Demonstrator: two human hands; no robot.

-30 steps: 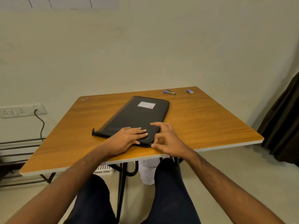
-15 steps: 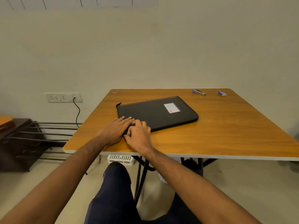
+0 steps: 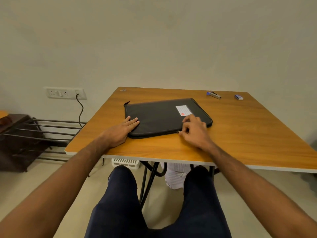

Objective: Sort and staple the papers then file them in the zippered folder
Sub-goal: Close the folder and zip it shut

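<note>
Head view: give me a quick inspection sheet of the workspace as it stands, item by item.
Surface: wooden table, bare wood around the folder.
Job's things: black zippered folder lying flat, white label up; stapler and small blue staple box at the far edge; no loose papers seen.
Clutter: small scrap at the far left corner.
Hands: left hand rests flat on the folder's near left corner; right hand pinches the zipper pull on the near edge.
Cables: black cord hangs from the wall socket.
Surroundings: plain wall, metal rack at left, white basket under the table.
</note>
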